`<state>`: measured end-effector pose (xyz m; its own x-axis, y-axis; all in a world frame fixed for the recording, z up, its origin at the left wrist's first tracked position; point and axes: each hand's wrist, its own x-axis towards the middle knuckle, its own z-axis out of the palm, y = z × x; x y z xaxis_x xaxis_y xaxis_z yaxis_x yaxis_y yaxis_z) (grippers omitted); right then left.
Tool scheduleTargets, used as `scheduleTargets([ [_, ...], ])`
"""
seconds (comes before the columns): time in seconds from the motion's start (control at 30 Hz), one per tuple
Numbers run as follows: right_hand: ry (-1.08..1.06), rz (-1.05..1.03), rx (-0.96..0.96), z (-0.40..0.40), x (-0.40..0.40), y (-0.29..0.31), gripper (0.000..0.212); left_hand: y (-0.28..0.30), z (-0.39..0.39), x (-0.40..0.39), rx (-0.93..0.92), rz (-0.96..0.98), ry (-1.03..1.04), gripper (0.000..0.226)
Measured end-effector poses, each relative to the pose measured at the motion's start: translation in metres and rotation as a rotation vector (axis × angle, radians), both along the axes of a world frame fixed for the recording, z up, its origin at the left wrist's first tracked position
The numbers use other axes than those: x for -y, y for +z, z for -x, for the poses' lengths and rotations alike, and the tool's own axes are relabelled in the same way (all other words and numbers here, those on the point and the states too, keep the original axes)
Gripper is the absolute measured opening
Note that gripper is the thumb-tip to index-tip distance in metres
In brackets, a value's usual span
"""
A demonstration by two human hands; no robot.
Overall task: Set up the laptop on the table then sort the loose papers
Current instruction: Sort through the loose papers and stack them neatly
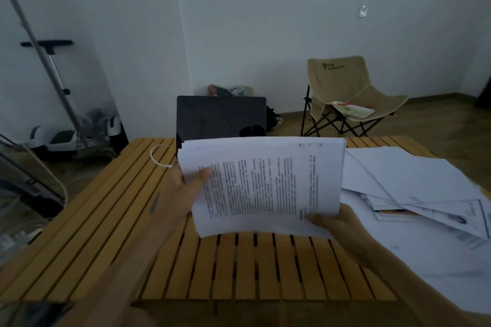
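Note:
I hold a stack of printed papers (265,183) above the slatted wooden table (111,233), tilted toward me. My left hand (180,188) grips its left edge with the thumb on top. At the lower right corner my right hand (337,225) pinches the same stack. Behind the stack an open laptop (220,117) stands at the table's far edge, its screen dark; its keyboard is hidden by the papers. Loose papers (414,188) lie spread over the right side of the table, overlapping one another.
A white cable (159,158) loops on the table left of the laptop. A beige folding chair (345,93) stands on the floor behind, at the right. A scooter and metal poles (66,114) lean at the left wall. A bag (231,90) sits behind the laptop.

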<state>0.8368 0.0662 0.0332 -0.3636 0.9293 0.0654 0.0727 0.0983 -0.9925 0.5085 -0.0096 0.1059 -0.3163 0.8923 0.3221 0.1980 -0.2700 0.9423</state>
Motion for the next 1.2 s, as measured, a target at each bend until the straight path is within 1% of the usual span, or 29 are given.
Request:
scheduleTargets([
  [0.03, 0.015, 0.01, -0.001, 0.0, 0.0, 0.0, 0.03, -0.001, 0.003, -0.001, -0.007, 0.002, -0.01, 0.026],
  [0.13, 0.042, 0.008, 0.097, -0.002, 0.002, -0.007, 0.037, -0.006, 0.002, 0.004, -0.012, 0.064, -0.053, 0.024],
  [0.23, 0.041, 0.005, 0.103, -0.003, 0.001, -0.01, 0.034, -0.005, 0.001, 0.004, -0.042, 0.057, -0.031, 0.026],
  [0.27, 0.049, 0.002, 0.101, -0.003, 0.001, -0.01, 0.035, -0.002, 0.001, 0.002, -0.065, 0.043, -0.005, 0.032],
  [0.33, 0.052, -0.008, 0.095, -0.003, 0.002, -0.009, 0.036, 0.009, 0.001, -0.003, -0.08, 0.029, 0.055, 0.056],
  [0.37, 0.053, -0.014, 0.085, -0.003, 0.002, -0.011, 0.037, 0.015, 0.0, -0.006, -0.082, 0.018, 0.079, 0.064],
  [0.4, 0.054, -0.018, 0.083, -0.003, 0.004, -0.011, 0.04, 0.02, -0.003, -0.008, -0.084, 0.007, 0.098, 0.063],
  [0.5, 0.067, -0.012, 0.062, -0.005, 0.005, -0.01, 0.05, 0.024, -0.008, -0.015, -0.043, 0.007, 0.139, 0.042],
  [0.6, 0.105, 0.041, 0.041, -0.006, 0.008, -0.006, 0.046, 0.018, -0.007, -0.021, 0.092, 0.043, 0.191, 0.029],
  [0.63, 0.104, 0.05, 0.035, -0.007, 0.007, -0.008, 0.044, 0.017, -0.007, -0.022, 0.163, 0.054, 0.196, 0.028],
  [0.67, 0.105, 0.05, 0.029, -0.007, 0.006, -0.009, 0.043, 0.016, -0.005, -0.024, 0.206, 0.062, 0.191, 0.032],
  [0.7, 0.095, 0.045, 0.03, -0.007, 0.004, -0.011, 0.043, 0.016, -0.004, -0.024, 0.195, 0.071, 0.182, 0.039],
  [0.73, 0.1, 0.032, 0.037, -0.006, 0.004, -0.01, 0.046, 0.015, -0.004, -0.025, 0.148, 0.069, 0.175, 0.046],
  [0.8, 0.041, 0.072, 0.08, -0.004, 0.0, -0.019, 0.067, 0.013, -0.006, -0.025, 0.086, 0.045, 0.189, 0.052],
  [0.87, -0.014, 0.142, 0.071, -0.007, -0.003, -0.029, 0.084, 0.013, -0.012, -0.026, 0.093, 0.006, 0.25, 0.048],
  [0.97, -0.007, 0.09, 0.066, -0.006, -0.002, -0.033, 0.097, 0.026, -0.021, -0.026, 0.101, -0.034, 0.38, 0.039],
  [1.0, 0.002, 0.045, 0.039, -0.005, -0.002, -0.026, 0.097, 0.033, -0.021, -0.027, 0.106, -0.053, 0.446, 0.036],
  [1.03, 0.02, 0.001, 0.002, -0.003, 0.002, -0.016, 0.072, 0.04, -0.021, -0.027, 0.119, -0.073, 0.508, 0.034],
  [1.07, 0.084, -0.038, -0.023, -0.001, 0.005, -0.006, 0.046, 0.044, -0.02, -0.029, 0.142, -0.094, 0.548, 0.033],
  [1.1, 0.115, -0.061, -0.034, 0.001, 0.007, 0.002, 0.033, 0.047, -0.02, -0.031, 0.16, -0.097, 0.571, 0.032],
  [1.13, 0.13, -0.055, -0.033, 0.002, 0.008, 0.004, 0.03, 0.046, -0.022, -0.032, 0.166, -0.072, 0.582, 0.03],
  [1.17, 0.128, -0.025, -0.037, 0.001, 0.008, 0.002, 0.035, 0.043, -0.024, -0.033, 0.156, -0.026, 0.582, 0.027],
  [1.2, 0.108, 0.005, -0.031, 0.002, 0.006, -0.004, 0.046, 0.038, -0.027, -0.034, 0.157, 0.016, 0.564, 0.025],
])
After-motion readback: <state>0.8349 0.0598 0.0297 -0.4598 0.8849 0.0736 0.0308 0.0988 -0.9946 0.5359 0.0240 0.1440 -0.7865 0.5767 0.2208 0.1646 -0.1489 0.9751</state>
